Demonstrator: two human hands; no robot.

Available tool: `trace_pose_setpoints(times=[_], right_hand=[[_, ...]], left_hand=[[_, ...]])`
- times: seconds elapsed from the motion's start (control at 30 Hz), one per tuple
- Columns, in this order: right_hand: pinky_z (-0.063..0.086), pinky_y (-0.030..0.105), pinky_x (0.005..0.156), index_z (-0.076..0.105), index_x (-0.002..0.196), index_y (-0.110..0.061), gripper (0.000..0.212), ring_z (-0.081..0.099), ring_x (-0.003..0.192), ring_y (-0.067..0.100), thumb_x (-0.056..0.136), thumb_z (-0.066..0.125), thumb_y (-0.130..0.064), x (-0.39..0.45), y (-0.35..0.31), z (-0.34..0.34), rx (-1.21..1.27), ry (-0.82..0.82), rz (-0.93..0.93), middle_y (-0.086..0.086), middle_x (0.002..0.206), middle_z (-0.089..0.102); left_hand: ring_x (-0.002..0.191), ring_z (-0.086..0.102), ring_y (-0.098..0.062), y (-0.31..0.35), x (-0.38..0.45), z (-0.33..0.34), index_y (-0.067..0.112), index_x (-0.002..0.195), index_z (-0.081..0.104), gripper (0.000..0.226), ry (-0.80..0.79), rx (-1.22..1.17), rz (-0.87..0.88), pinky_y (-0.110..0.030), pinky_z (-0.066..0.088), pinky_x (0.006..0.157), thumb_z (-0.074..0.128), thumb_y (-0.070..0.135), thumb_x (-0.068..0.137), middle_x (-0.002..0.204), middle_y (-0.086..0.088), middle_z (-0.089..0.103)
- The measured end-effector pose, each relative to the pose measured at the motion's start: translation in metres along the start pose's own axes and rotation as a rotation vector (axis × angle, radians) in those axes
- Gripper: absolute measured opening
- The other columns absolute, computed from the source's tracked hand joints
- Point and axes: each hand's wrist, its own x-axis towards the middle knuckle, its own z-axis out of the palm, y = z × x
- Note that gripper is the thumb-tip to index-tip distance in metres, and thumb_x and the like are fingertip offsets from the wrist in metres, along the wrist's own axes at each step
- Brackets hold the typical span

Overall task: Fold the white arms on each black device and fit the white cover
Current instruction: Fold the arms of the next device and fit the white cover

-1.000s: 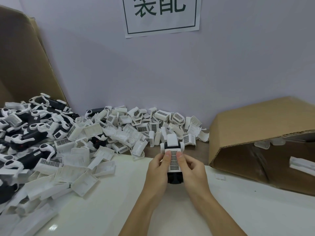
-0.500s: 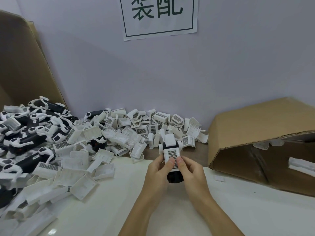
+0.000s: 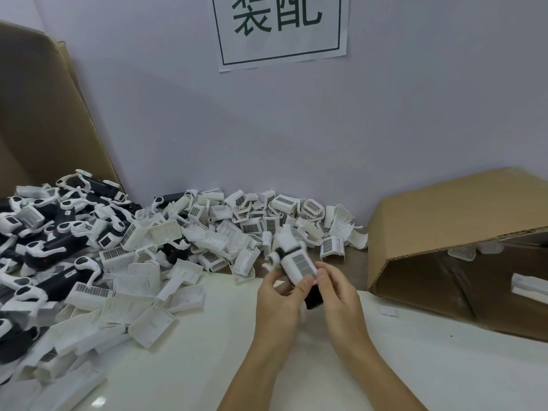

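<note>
I hold one black device (image 3: 313, 298) with a white cover (image 3: 299, 264) on it just above the table, tilted with its top leaning left. My left hand (image 3: 277, 304) grips it from the left, thumb on the cover's lower edge. From the right, my right hand (image 3: 336, 292) pinches the cover and the black body. A barcode label shows on the cover. The device's lower end is hidden between my hands. A pile of loose white covers (image 3: 207, 241) lies behind and to the left. Black devices with unfolded white arms (image 3: 50, 241) are heaped at far left.
An open cardboard box (image 3: 444, 229) lies on its side at right, with white parts inside. A cardboard sheet (image 3: 44, 114) leans on the wall at left. A paper sign (image 3: 281, 28) hangs on the wall. The white table (image 3: 207, 366) extends toward me.
The device was upright between both thumbs; now it is tilted to the left and blurred by motion. My thumbs have slid down to the cover's lower end.
</note>
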Motion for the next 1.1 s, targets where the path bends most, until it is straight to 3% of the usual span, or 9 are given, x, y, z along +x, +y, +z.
trace_pose_setpoints(times=[0.1, 0.23, 0.33, 0.43, 0.5, 0.6, 0.77, 0.93, 1.1], right_hand=[[0.044, 0.013, 0.090, 0.055, 0.126, -0.032, 0.042, 0.052, 0.112, -0.010, 0.087, 0.065, -0.045, -0.004, 0.004, 0.001, -0.194, -0.078, -0.107, -0.019, 0.123, 0.056], [0.041, 0.005, 0.087, 0.048, 0.130, -0.039, 0.051, 0.051, 0.113, -0.012, 0.087, 0.075, -0.033, -0.001, 0.009, 0.004, -0.342, -0.073, -0.205, -0.026, 0.121, 0.054], [0.050, 0.012, 0.073, 0.068, 0.113, -0.030, 0.026, 0.067, 0.094, 0.000, 0.087, 0.074, -0.029, 0.008, 0.005, -0.007, -0.149, 0.075, -0.128, -0.013, 0.100, 0.073], [0.054, 0.021, 0.064, 0.074, 0.095, -0.029, 0.009, 0.069, 0.074, 0.007, 0.091, 0.068, -0.024, 0.014, 0.001, -0.023, -0.050, 0.095, -0.065, -0.009, 0.082, 0.075], [0.050, 0.021, 0.053, 0.075, 0.089, -0.024, 0.015, 0.063, 0.059, 0.006, 0.096, 0.062, -0.023, 0.015, 0.000, -0.028, -0.029, 0.057, -0.026, -0.007, 0.068, 0.071], [0.043, 0.016, 0.049, 0.076, 0.088, -0.021, 0.022, 0.059, 0.054, 0.006, 0.099, 0.057, -0.024, 0.016, 0.000, -0.027, -0.058, -0.024, -0.001, -0.007, 0.062, 0.068], [0.043, 0.012, 0.050, 0.076, 0.094, -0.025, 0.020, 0.061, 0.056, 0.006, 0.099, 0.056, -0.027, 0.013, -0.001, -0.026, -0.097, -0.091, 0.008, -0.010, 0.066, 0.069], [0.049, 0.017, 0.059, 0.074, 0.097, -0.025, 0.011, 0.065, 0.068, 0.010, 0.096, 0.063, -0.027, 0.010, -0.004, -0.024, -0.070, -0.119, -0.075, -0.003, 0.084, 0.072], [0.045, 0.013, 0.071, 0.063, 0.111, -0.035, 0.027, 0.062, 0.093, 0.013, 0.087, 0.060, -0.046, 0.001, -0.004, -0.021, -0.302, -0.071, -0.468, -0.014, 0.101, 0.066]], left_hand=[[0.092, 0.074, -0.032, 0.000, 0.005, -0.003, -0.001, 0.118, 0.061, 0.046, 0.155, -0.211, -0.093, -0.041, 0.059, 0.082, 0.073, 0.026, 0.082, 0.100, -0.022, 0.074], [0.088, 0.074, -0.029, 0.008, 0.006, -0.004, 0.002, 0.113, 0.067, 0.051, 0.109, -0.396, -0.189, -0.033, 0.060, 0.064, 0.058, 0.046, 0.087, 0.102, -0.023, 0.074], [0.082, 0.075, -0.021, 0.011, 0.004, -0.006, 0.005, 0.099, 0.072, 0.040, 0.095, -0.168, -0.108, -0.032, 0.059, 0.071, 0.053, 0.040, 0.098, 0.090, -0.012, 0.077], [0.054, 0.062, -0.015, 0.012, 0.005, -0.015, 0.006, 0.066, 0.064, 0.047, 0.313, 0.107, 0.035, -0.024, 0.051, 0.054, 0.051, 0.032, 0.103, 0.059, 0.000, 0.067], [0.060, 0.053, -0.014, 0.013, 0.007, -0.021, 0.011, 0.073, 0.059, 0.036, 0.413, 0.158, 0.066, -0.025, 0.050, 0.056, 0.054, 0.033, 0.101, 0.064, 0.003, 0.059], [0.091, 0.064, -0.011, 0.017, 0.008, -0.022, 0.027, 0.108, 0.062, 0.016, 0.279, 0.078, 0.003, -0.027, 0.051, 0.078, 0.056, 0.039, 0.099, 0.098, 0.007, 0.067], [0.066, 0.068, 0.001, 0.018, 0.007, -0.021, 0.024, 0.103, 0.070, 0.019, 0.217, 0.046, -0.056, -0.009, 0.047, 0.052, 0.054, 0.033, 0.101, 0.079, 0.014, 0.074], [0.071, 0.066, -0.019, 0.021, 0.008, -0.023, 0.017, 0.099, 0.072, 0.018, 0.229, -0.073, -0.108, -0.024, 0.051, 0.060, 0.054, 0.016, 0.099, 0.079, 0.003, 0.073], [0.065, 0.058, -0.013, 0.022, 0.010, -0.026, 0.020, 0.104, 0.075, 0.027, 0.171, -0.147, -0.091, -0.024, 0.049, 0.059, 0.050, 0.011, 0.099, 0.078, 0.000, 0.071]])
